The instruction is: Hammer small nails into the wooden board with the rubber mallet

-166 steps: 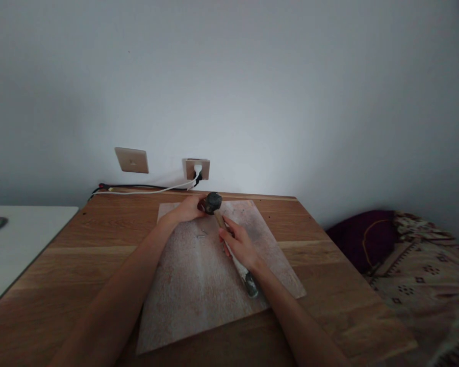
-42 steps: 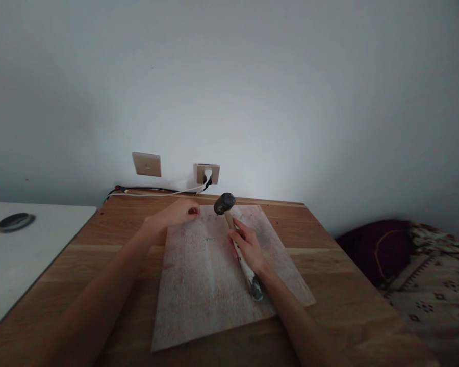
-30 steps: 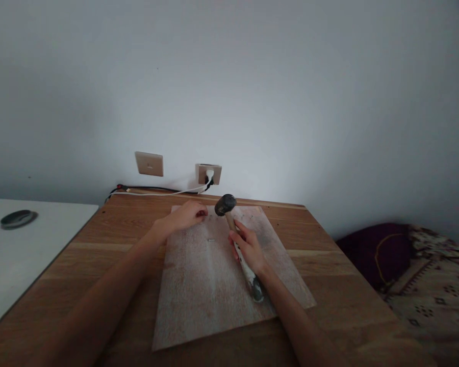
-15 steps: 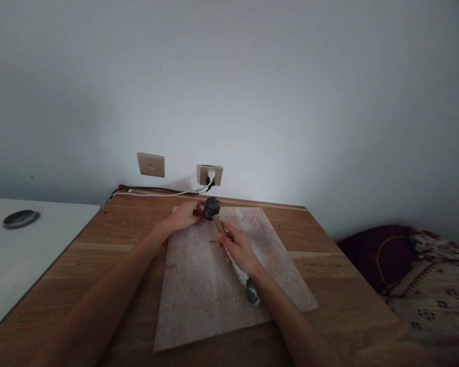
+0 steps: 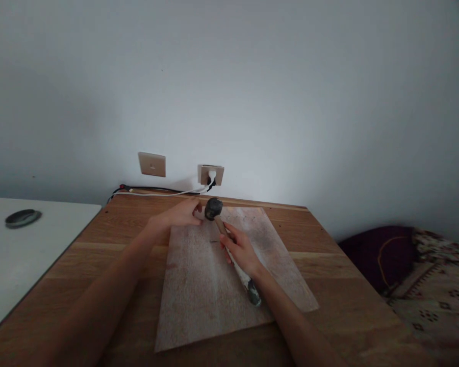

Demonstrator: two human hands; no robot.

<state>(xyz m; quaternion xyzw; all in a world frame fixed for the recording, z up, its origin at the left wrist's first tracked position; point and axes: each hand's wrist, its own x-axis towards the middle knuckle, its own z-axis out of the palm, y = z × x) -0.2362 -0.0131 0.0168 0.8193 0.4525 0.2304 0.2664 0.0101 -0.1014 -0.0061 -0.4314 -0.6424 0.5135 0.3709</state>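
Note:
My right hand is wrapped round the wooden handle of a hammer, whose dark, rounded head is over the far left part of a pale board. The handle slants back toward me and ends in a dark, worn grip. Just left of the hammer head is my left hand, fingers bent and thumb apart, with pale board showing between them. What lies right under the head is hidden. Several thin nails stand in a row along the board's far edge. A loose nail lies nearer, left of my right fingers.
The board rests on a wooden table against the wall. Cables run along its back edge to a socket. A white surface with a dark oval piece adjoins on the left; patterned fabric lies right.
My left hand has drawn slightly left, away from the hammer head, and its fingers have parted. The hammer and my right hand have hardly moved.

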